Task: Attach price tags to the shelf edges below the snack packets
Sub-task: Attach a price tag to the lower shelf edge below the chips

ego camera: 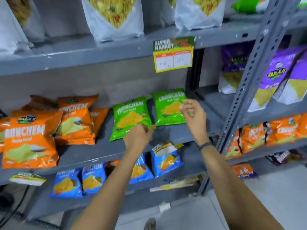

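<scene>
Both my forearms reach toward the middle shelf (93, 151). My left hand (138, 136) is curled shut at the lower corner of a green packet (131, 117); whether it pinches anything I cannot tell. My right hand (192, 112) hovers, fingers loosely spread, before the second green packet (167, 107). One price tag (173, 54) hangs from the upper shelf edge.

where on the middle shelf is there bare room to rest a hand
Bare shelf lies in front of the right green packet, between the left hand and right hand. A narrower bare strip runs along the front edge before the left green packet. The orange packets crowd the left end.
</scene>
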`<state>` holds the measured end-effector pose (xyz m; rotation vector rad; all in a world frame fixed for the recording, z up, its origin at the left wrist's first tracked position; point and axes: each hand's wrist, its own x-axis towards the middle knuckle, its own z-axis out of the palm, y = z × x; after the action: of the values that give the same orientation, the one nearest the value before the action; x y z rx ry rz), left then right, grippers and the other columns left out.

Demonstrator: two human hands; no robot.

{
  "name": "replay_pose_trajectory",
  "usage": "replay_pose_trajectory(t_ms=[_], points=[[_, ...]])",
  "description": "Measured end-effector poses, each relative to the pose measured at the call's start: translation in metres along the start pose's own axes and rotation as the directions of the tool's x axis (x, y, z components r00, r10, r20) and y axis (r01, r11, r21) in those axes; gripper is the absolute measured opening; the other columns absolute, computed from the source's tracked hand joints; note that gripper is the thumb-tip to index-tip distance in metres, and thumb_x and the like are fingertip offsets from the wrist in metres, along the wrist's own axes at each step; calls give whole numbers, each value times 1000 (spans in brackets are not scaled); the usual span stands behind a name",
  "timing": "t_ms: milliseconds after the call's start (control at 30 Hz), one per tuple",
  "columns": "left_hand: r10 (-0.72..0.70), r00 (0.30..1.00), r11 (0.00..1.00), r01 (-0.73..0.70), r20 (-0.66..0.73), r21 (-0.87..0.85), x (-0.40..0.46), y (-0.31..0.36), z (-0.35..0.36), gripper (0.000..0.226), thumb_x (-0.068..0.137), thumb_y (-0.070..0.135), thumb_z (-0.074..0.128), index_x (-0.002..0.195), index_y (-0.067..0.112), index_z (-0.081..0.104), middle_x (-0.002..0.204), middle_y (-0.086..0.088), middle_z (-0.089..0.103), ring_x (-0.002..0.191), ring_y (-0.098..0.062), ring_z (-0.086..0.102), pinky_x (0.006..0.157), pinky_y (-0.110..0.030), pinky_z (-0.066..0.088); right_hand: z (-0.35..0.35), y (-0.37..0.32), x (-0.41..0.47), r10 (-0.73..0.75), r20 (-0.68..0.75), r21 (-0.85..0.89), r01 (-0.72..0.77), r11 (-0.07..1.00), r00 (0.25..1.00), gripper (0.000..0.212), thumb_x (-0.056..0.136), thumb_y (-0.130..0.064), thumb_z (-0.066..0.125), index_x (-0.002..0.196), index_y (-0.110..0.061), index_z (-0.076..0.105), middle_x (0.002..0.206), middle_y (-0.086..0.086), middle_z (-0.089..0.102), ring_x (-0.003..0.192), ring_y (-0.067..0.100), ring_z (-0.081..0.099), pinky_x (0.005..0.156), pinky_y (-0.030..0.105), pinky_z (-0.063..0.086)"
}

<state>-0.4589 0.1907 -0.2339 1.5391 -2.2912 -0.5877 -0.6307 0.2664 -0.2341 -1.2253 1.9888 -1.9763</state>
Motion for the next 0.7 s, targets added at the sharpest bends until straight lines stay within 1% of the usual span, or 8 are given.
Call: replay_pose_trajectory(t_ms=[100, 167, 233, 333, 433, 500, 567, 700], points=[[-139, 928, 987, 158, 345, -29, -3, -44, 56, 49, 88, 45, 54, 90, -1, 70, 96, -26, 72, 92, -37, 69, 78, -39, 55, 18, 49, -36, 159, 176, -107, -141, 984, 971, 8, 85, -6, 63, 90, -11, 66, 85, 3, 67, 69, -14, 59, 68, 13, 46], [-151, 885, 972, 214, 441, -98, -3, -60, 82, 42, 91, 33, 56, 98, -8, 64, 104, -32, 68, 99, -41, 65, 80, -44, 53, 29, 70, -53, 195, 259, -203, -145, 968, 946, 10, 84, -9, 65, 94, -9, 69, 94, 10, 70, 79, 2, 64, 75, 22, 49], [-139, 879, 938, 265, 457, -224, -2, -66, 100, 31, 93, 24, 57, 100, -5, 63, 96, -33, 68, 98, -37, 65, 74, -43, 52, 38, 82, -62, 192, 304, -296, -99, 950, 933, 17, 84, -16, 66, 99, -10, 68, 97, 13, 71, 88, 22, 67, 81, 31, 52], [-129, 895, 876, 304, 426, -374, 4, -65, 113, 22, 92, 17, 61, 72, 7, 64, 41, 3, 57, 62, -5, 53, 48, -24, 38, 45, 89, -64, 202, 340, -389, -58, 919, 919, 23, 82, -28, 60, 101, -18, 67, 95, 9, 71, 91, 26, 66, 81, 41, 55], [-145, 924, 835, 306, 355, -457, 9, -66, 123, 35, 77, 34, 64, 49, 18, 49, 53, -5, 54, 53, -8, 49, 56, -29, 39, 51, 93, -58, 197, 338, -439, -30, 898, 920, 21, 82, -33, 56, 95, -21, 68, 93, 8, 70, 92, 30, 63, 79, 47, 53], [-126, 936, 831, 281, 329, -480, 11, -72, 129, 35, 73, 42, 56, 48, 18, 51, 62, -13, 60, 63, -17, 54, 63, -37, 47, 55, 96, -52, 204, 331, -460, -31, 887, 921, 22, 80, -34, 54, 91, -22, 68, 92, 7, 70, 93, 31, 61, 79, 48, 52], [-93, 937, 840, 255, 337, -479, 13, -76, 128, 38, 83, 36, 59, 51, 17, 54, 49, -3, 63, 55, -16, 58, 61, -40, 52, 57, 98, -46, 243, 329, -474, -63, 878, 913, 22, 78, -35, 53, 92, -25, 66, 90, 5, 70, 91, 30, 63, 79, 49, 52], [-1, 922, 822, 221, 387, -524, 17, -73, 118, 39, 97, 17, 51, 58, 18, 53, 34, 12, 59, 36, 1, 54, 44, -22, 47, 66, 100, -38, 325, 312, -548, -110, 829, 893, 13, 83, -32, 59, 94, -30, 66, 88, -1, 73, 89, 23, 66, 80, 45, 52]])
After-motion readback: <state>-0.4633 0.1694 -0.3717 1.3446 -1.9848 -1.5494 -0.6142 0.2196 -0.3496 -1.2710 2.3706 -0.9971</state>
